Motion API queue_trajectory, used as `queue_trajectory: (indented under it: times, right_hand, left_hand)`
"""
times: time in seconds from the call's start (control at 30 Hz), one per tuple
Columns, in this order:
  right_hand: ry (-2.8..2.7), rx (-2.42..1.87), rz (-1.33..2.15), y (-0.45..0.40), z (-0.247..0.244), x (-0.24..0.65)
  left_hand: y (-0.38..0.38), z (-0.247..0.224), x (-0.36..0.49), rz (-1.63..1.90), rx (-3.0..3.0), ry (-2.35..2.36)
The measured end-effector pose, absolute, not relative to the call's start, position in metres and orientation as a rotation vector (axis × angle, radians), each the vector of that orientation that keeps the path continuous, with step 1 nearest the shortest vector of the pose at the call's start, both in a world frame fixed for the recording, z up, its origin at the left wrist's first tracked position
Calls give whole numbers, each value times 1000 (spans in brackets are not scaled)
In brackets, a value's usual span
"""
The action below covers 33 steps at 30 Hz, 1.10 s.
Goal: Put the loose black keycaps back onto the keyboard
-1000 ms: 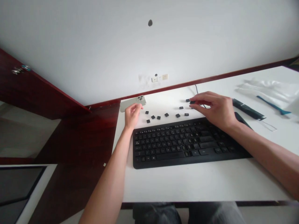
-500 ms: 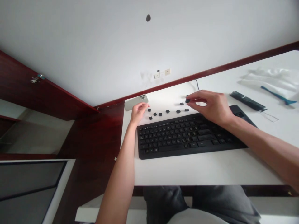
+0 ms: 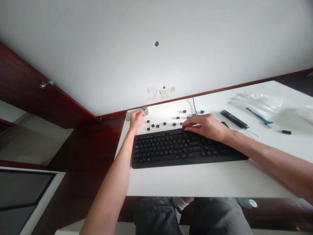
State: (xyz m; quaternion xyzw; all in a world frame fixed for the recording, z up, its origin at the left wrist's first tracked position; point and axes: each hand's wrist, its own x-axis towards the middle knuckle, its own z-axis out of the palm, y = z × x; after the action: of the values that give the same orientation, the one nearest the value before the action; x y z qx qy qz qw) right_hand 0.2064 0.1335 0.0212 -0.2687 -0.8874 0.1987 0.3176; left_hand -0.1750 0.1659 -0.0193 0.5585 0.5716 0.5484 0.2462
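Keycaps (image 3: 164, 123) on white desk (image 3: 195, 182) by red cabinet (image 3: 36, 88); left grip (image 3: 136, 120) closed on phone (image 3: 144, 111); right grip (image 3: 205, 126) unclear at keyboard (image 3: 188, 147).

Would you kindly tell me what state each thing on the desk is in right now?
Smartphone: flat, camera side up
Left hand: curled on the smartphone
Black keyboard: flat on the desk
Right hand: open, fingertips at the keyboard's top edge
Loose black keycaps: scattered beyond the keyboard
Clear plastic bag: lying crumpled

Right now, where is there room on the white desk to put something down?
There's a long free strip between the keyboard and the desk's front edge. It's crowded behind the keyboard, among small black square pieces by the right hand.
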Motion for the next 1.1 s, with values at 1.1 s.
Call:
queue_trajectory:
  times: [1.1]
  right_hand:
    - [-2425, -615, 378, 125, 17, 193]
  left_hand:
    - [161, -24, -179, 1442, 1487, 1455]
